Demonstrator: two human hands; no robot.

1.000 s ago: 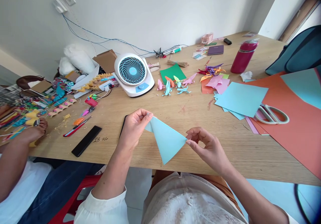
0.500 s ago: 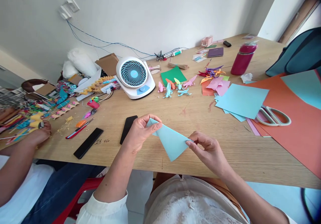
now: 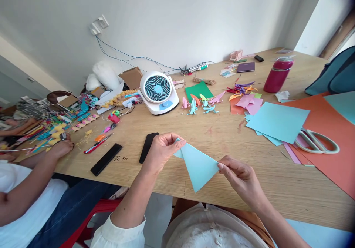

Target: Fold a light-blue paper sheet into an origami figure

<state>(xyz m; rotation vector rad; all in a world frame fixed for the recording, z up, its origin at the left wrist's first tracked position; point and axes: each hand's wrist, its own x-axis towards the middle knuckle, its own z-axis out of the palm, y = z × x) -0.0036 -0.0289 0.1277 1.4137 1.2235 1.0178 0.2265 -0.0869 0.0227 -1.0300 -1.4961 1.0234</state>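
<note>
The folded paper [image 3: 200,167] is above the table [image 3: 172,125], one corner pointing down. Its long upper edge slopes from the left hand [image 3: 163,151] down to the right hand [image 3: 242,177], both pinching it between thumb and fingers. A fan [image 3: 158,89] stands before the white wall [image 3: 172,18].

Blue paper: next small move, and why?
Probably slide the right hand along the upper edge of the paper, pressing it: the paper looks folded, a second layer showing by the left hand, and the hands pinch only its ends, leaving the edge between untouched.
</note>
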